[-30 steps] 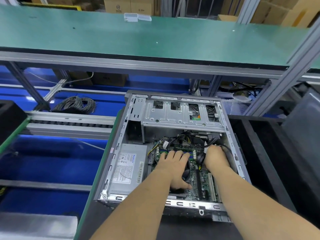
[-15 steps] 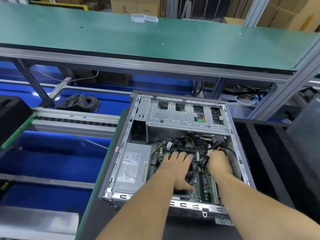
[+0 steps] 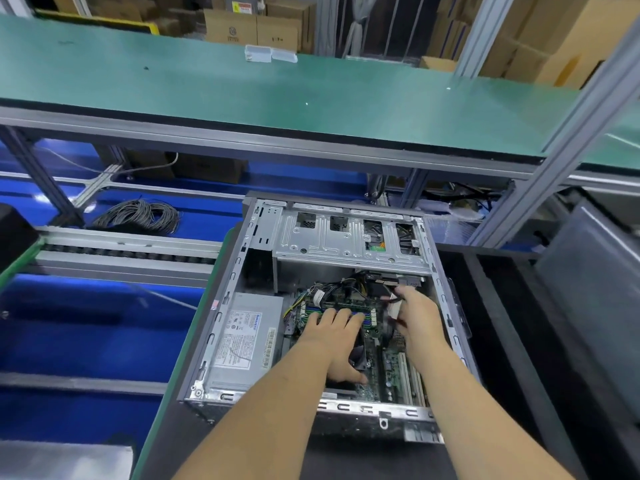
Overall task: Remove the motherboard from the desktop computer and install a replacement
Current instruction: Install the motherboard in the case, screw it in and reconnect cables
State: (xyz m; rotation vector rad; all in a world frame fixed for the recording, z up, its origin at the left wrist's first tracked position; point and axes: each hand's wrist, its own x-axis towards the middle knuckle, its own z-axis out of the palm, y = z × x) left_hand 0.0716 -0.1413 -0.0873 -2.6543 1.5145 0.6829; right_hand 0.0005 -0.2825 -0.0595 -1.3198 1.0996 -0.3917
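Inside the open desktop computer, toward 2 o'clock of the board — right hand has its grip curled round a white connector with dark leads, lifted a little above the board, just under the drive cage. Whether the plug is fully free of its socket cannot be told; the palm hides the socket.

Left hand lies flat, fingers straight and spread, tips over the blue memory slots, thumb down toward 6 o'clock by the fan. It grasps nothing — reads as bracing the board against the pull.

Motherboard sits in the case floor, green, with white expansion slots at 5 o'clock. Loose cable bundle crowds its 12 o'clock edge. Power supply fills the 9 o'clock side, label up. Case lies on its side on a dark worktop.

Step in hand, as judged: removal, cable-disconnect stage. Board looks seated; no replacement board in view.

Next move calls for: straight pull on the connector body, not the leads; release any latch first. Then park the lead clear of the board, toward the cage. Other plugs at 12 o'clock and 10 o'clock likely need the same. Screws after that — none can be made out here.

Farther out: coil of grey wire at 10 o'clock on the blue surface, green conveyor across 12 o'clock, cardboard boxes behind.
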